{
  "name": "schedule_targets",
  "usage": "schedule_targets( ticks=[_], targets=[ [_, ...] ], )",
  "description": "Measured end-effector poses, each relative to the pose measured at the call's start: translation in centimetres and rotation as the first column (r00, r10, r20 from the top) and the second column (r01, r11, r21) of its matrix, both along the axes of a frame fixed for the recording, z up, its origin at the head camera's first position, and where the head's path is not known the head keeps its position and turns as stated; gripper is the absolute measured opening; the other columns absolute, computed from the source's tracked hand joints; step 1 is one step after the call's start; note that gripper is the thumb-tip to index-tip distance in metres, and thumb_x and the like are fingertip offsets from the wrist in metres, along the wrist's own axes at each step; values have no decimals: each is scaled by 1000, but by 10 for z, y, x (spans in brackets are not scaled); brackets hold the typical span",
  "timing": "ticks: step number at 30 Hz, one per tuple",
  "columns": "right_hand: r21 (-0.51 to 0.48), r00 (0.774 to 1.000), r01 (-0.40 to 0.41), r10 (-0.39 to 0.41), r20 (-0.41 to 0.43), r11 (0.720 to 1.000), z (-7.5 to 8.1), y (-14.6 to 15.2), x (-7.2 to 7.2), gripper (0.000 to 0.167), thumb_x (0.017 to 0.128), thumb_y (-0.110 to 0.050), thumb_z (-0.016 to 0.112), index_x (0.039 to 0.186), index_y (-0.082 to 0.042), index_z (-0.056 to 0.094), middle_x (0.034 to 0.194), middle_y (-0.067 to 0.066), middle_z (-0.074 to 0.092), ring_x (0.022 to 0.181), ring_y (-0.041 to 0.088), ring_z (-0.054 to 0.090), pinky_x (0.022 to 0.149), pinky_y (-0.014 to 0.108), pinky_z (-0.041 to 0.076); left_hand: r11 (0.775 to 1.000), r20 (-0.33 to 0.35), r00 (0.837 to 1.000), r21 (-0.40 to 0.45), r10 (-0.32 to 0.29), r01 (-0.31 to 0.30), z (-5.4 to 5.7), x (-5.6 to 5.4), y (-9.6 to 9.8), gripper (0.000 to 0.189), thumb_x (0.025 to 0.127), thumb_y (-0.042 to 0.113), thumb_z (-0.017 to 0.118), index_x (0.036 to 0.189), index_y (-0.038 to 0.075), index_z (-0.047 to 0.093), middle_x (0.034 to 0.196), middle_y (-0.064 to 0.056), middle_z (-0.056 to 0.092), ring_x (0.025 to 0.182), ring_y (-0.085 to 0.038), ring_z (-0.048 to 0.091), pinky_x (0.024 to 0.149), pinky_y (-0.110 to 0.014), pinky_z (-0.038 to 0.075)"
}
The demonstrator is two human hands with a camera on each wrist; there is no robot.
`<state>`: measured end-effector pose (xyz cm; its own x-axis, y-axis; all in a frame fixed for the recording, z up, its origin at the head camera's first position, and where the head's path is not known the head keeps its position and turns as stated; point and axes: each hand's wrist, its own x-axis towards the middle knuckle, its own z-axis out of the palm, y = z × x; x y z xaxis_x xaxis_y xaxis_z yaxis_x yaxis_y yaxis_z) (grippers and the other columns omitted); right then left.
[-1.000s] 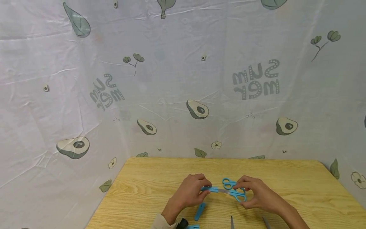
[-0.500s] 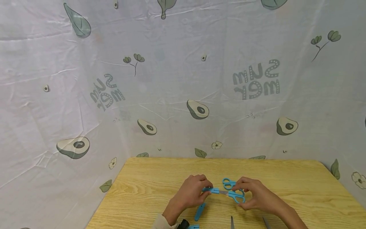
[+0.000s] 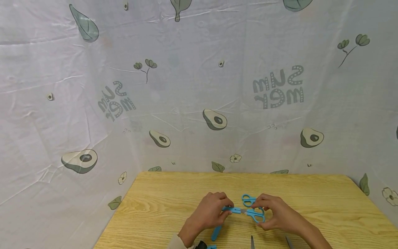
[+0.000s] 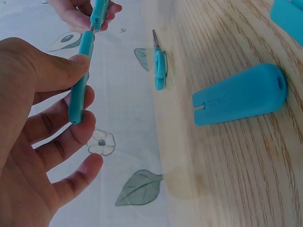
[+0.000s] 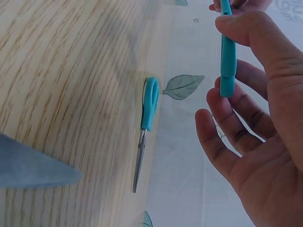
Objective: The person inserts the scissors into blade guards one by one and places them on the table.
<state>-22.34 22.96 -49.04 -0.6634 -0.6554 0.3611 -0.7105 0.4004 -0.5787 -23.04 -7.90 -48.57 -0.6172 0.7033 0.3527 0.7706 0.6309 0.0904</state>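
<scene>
My left hand [image 3: 211, 211] pinches a blue blade cover [image 3: 235, 210] between thumb and fingers. Opposite it, my right hand [image 3: 277, 211] holds a pair of scissors [image 3: 255, 215] by the blue handles. The scissors point left, and their blades go into the cover's mouth; only a short stretch of metal shows between cover and handles. In the left wrist view, the thumb lies along the cover [image 4: 78, 94], with the other fingers below. The right wrist view has the scissors' handle [image 5: 228, 56] edge-on under the thumb.
A second pair of scissors [image 5: 150, 106] lies on the wooden table [image 3: 174, 186] behind the hands. Another blue cover [image 4: 239, 97] rests near the left hand, with a further blue piece [image 4: 289, 19] beside it. Two metal blade tips [image 3: 252, 242] show at the front edge of view.
The cover has slid right along the blades, so less metal shows than before. Both hands have come slightly closer together and a little nearer the body.
</scene>
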Motion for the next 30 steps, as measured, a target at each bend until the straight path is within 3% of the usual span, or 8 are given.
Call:
schedule_targets(
  ticks=[13, 20, 30],
  targets=[
    [2, 1000, 26, -26, -7, 1000, -1, 0, 1, 39, 87, -19, 91, 123, -12, 76, 113, -7, 68, 97, 13, 68, 74, 31, 60, 1000, -4, 1000, -9, 1, -1, 1, 2, 1, 15, 102, 31, 76, 116, 27, 81, 106, 11, 72, 81, 1, 58, 76, -16, 44],
    [-24, 999, 3, -4, -49, 1000, 1, -2, 2, 39, 86, -15, 91, 122, -13, 77, 112, -6, 67, 92, 5, 63, 73, 29, 58, 1000, 16, 1000, -12, 2, -2, 1, 1, 1, 16, 102, 31, 75, 117, 27, 80, 107, 11, 72, 81, 2, 58, 77, -17, 46],
    [-40, 994, -25, 21, -104, 999, -3, -3, 2, 41, 83, -11, 92, 121, -15, 78, 111, -4, 68, 98, 7, 64, 73, 28, 57, 1000, -8, 1000, -1, -2, 2, -1, 2, 2, 14, 101, 28, 76, 115, 27, 81, 106, 10, 72, 85, -1, 62, 80, -18, 49]
  ],
)
